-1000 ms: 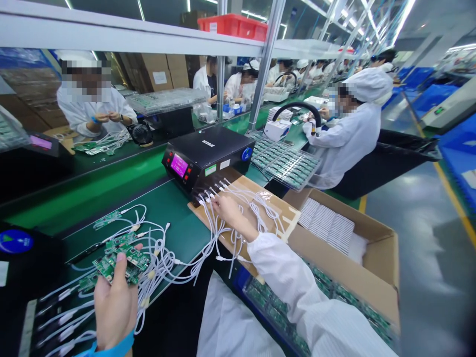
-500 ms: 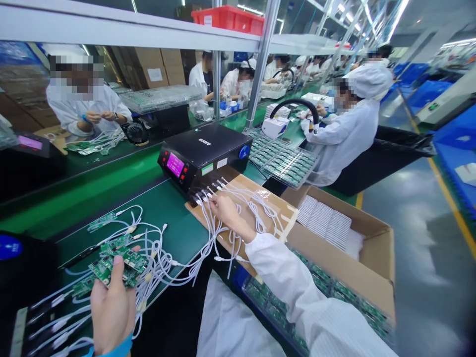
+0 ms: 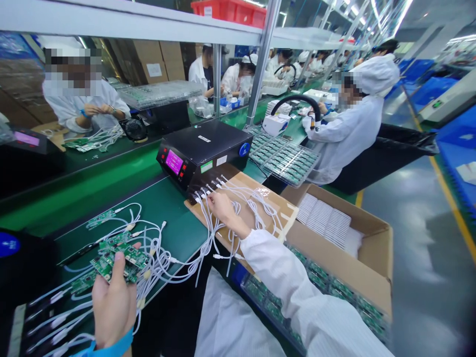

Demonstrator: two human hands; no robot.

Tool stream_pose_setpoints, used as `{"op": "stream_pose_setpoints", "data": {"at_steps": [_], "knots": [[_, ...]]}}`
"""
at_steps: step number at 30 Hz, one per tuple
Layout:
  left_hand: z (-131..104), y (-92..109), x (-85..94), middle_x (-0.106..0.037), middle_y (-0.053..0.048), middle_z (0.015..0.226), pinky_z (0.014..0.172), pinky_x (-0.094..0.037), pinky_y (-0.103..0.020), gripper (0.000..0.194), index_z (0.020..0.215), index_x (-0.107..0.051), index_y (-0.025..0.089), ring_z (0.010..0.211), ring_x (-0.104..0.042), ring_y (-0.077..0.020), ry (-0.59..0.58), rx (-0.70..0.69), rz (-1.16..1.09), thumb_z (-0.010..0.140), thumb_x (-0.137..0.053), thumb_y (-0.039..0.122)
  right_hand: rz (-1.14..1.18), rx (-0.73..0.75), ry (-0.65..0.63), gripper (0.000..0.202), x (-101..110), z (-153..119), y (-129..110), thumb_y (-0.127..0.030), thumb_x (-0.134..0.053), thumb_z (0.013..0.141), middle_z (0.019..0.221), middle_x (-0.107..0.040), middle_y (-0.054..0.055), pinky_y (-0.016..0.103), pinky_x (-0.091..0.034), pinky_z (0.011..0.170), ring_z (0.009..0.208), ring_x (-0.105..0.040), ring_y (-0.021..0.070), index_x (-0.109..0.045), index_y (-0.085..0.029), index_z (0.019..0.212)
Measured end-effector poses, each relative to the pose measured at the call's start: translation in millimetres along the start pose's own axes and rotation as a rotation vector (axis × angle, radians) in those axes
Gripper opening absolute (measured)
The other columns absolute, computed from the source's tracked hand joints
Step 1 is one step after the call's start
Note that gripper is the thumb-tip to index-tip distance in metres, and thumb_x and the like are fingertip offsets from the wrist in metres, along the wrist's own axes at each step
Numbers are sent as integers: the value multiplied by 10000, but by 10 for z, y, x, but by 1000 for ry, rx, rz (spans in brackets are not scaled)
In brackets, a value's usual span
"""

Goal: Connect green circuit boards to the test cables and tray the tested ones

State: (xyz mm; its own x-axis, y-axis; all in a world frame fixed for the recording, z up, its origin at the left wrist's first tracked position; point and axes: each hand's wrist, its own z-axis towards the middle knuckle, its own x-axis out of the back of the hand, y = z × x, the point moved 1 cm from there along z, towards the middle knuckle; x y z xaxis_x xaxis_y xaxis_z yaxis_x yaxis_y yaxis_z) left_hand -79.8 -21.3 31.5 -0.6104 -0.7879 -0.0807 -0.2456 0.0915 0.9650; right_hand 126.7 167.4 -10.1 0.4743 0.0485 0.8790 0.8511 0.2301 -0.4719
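Note:
My left hand (image 3: pixel 114 302) grips a bunch of green circuit boards (image 3: pixel 121 255), thumb on top, at the lower left. White cables (image 3: pixel 158 267) lie tangled beside and behind the boards. My right hand (image 3: pixel 222 207) is closed at a white cable plug near the front row of connectors on the black tester box (image 3: pixel 208 148); its fingertips hide the exact contact. The box has a lit pink screen (image 3: pixel 174 161). More white cables (image 3: pixel 256 208) run from its front over the brown cardboard sheet (image 3: pixel 290 218).
An open carton (image 3: pixel 375 267) with white items stands at the right. Trays of boards lie below my right sleeve (image 3: pixel 275 258) and behind the box (image 3: pixel 284 156). A metal post (image 3: pixel 263 64) rises behind. A co-worker (image 3: pixel 349 124) sits at the right, another (image 3: pixel 85 94) across.
Both hands keep their holds and have barely moved. The whole view has shifted slightly.

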Motion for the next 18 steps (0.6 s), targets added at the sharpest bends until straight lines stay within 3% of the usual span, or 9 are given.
{"op": "stream_pose_setpoints", "data": {"at_steps": [6,11,14,18], "knots": [[13,-51,-26,-764,-73,1193,1004,-616,-500,395,1116,-703,232,1189,-699,-310,-54,-46,-69,811,-822,454,-5,14,-10,260,17,41,19,-176,-507,996,949,-782,131,288,-303,666,823,-699,192,-753,-141,922],[38,-54,48,-788,-100,1082,1094,-549,-489,395,1136,-728,198,1132,-728,-295,-79,-89,-141,843,-799,452,7,60,5,266,254,-205,3,-173,-488,1008,910,-768,142,283,-352,706,826,-686,211,-739,-131,929],[64,-33,111,-790,-95,1086,1132,-518,-477,392,1143,-732,206,1181,-709,-293,-63,-136,-162,836,-808,438,103,32,140,312,338,-475,-176,-260,-437,1057,952,-773,125,283,-386,717,848,-703,219,-725,-163,987],[92,-17,170,-786,-98,1117,1156,-492,-482,371,1162,-722,215,1232,-685,-285,-70,-167,-179,863,-783,426,243,70,-36,358,21,-721,-672,-420,-479,1065,881,-781,72,282,-427,710,808,-726,215,-725,-211,907]]}}
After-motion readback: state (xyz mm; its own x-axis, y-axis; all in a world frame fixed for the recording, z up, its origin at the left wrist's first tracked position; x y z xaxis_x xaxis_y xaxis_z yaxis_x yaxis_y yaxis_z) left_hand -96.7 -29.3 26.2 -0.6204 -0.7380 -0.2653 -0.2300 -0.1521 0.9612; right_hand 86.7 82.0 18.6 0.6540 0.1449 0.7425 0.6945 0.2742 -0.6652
